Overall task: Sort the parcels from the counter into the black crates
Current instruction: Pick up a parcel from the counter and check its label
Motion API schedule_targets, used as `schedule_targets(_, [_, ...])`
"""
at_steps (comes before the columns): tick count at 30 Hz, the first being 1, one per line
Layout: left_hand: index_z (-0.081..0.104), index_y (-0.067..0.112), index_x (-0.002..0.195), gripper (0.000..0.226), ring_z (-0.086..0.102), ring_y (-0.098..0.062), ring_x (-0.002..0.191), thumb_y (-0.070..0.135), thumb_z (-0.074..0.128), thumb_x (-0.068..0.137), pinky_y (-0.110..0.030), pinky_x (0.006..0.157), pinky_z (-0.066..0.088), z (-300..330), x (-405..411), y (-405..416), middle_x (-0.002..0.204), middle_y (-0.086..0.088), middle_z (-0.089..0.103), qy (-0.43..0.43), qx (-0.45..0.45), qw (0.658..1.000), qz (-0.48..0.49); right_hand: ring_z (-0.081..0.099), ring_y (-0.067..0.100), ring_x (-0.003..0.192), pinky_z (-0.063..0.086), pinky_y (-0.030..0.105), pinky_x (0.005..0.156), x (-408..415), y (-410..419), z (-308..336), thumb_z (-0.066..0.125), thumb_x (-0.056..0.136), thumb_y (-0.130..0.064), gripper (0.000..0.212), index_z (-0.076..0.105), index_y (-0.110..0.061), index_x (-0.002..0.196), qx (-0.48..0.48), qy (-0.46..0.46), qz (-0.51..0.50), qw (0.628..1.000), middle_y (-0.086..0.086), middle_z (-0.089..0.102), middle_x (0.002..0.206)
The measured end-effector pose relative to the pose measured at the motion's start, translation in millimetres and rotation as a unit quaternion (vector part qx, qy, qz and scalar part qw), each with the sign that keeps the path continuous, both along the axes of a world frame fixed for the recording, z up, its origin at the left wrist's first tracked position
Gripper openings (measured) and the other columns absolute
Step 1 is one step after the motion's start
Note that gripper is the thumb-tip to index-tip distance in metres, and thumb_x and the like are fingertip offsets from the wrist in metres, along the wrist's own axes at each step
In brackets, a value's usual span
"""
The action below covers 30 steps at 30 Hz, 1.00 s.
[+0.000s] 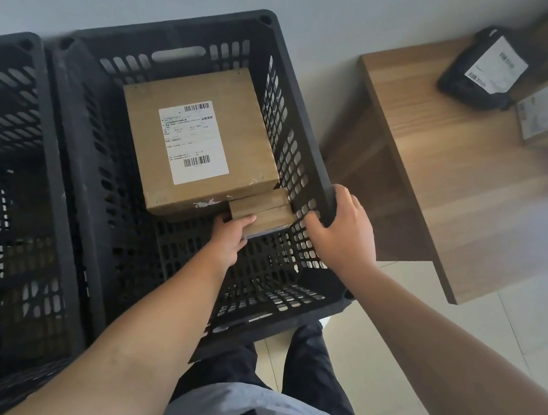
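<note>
Inside the black crate [309, 163], a small parcel [261, 214] is gripped by the left hand [229, 236]; the crate's rim is clasped by the right hand [342, 229].

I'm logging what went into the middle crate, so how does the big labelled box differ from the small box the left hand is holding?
The big box is far larger than the small box. The big box shows a white shipping label with barcodes on top; the small box shows no label on top. The big box lies free in the crate; the small box is gripped by the left hand, tucked against the big box's near corner. Both are plain brown cardboard.
</note>
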<state>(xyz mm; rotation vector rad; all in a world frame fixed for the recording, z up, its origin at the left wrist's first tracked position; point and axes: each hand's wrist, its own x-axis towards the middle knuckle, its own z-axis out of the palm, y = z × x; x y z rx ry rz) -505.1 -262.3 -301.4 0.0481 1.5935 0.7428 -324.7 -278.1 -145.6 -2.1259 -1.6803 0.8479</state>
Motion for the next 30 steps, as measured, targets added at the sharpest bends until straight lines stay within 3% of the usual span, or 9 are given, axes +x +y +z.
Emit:
schedule_targets(5, [0.046, 0.017, 0.143, 0.065, 0.053, -0.023, 0.122, 0.018, 0.081, 0.088, -0.035, 0.103, 0.052, 0, 4, -5, 0.126, -0.001, 0.053, 0.012, 0.014, 1.0, 0.01, 0.058, 0.02, 0.098, 0.05, 0.033, 0.079, 1, -1, -4, 0.061, 0.092, -0.037, 0.043, 0.053, -0.02, 0.131, 0.009, -0.008, -0.01, 1.0, -0.004, 0.061, 0.107])
schedule_targets(9, [0.045, 0.017, 0.144, 0.064, 0.052, -0.02, 0.108, 0.022, 0.079, 0.09, -0.038, 0.104, 0.05, 2, 9, -7, 0.121, -0.002, 0.054, 0.038, 0.019, 0.999, 0.005, 0.06, 0.02, 0.101, 0.056, 0.041, 0.086, 1, 0, -4, 0.059, 0.093, -0.04, 0.053, 0.049, -0.019, 0.141, 0.001, -0.021, -0.014, 1.0, -0.001, 0.063, 0.115])
schedule_targets(20, [0.043, 0.014, 0.147, 0.064, 0.045, -0.033, 0.138, 0.019, 0.076, 0.093, -0.052, 0.111, 0.047, 24, -6, 0, 0.145, -0.01, 0.047, 0.02, -0.016, 1.0, -0.006, 0.06, 0.021, 0.103, 0.057, 0.04, 0.09, 4, 1, 0, 0.06, 0.095, -0.043, 0.054, 0.048, -0.019, 0.142, 0.0, -0.012, -0.006, 1.0, -0.001, 0.063, 0.118])
schedule_targets(24, [0.05, 0.016, 0.146, 0.057, 0.042, -0.029, 0.142, 0.02, 0.074, 0.094, -0.047, 0.109, 0.048, 45, -20, 0, 0.154, -0.006, 0.043, 0.031, -0.046, 0.998, -0.02, 0.06, 0.02, 0.104, 0.058, 0.045, 0.092, 4, 1, 5, 0.058, 0.094, -0.045, 0.051, 0.049, -0.021, 0.139, -0.003, -0.004, 0.002, 1.0, -0.003, 0.061, 0.115])
schedule_targets(30, [0.054, 0.012, 0.143, 0.047, 0.047, -0.028, 0.138, 0.015, 0.066, 0.098, -0.043, 0.105, 0.048, 77, -32, -16, 0.15, -0.011, 0.049, 0.038, -0.027, 0.999, -0.016, 0.061, 0.02, 0.106, 0.058, 0.046, 0.095, 6, -1, 11, 0.058, 0.095, -0.044, 0.047, 0.051, -0.021, 0.135, -0.011, 0.034, 0.005, 0.999, -0.002, 0.062, 0.117])
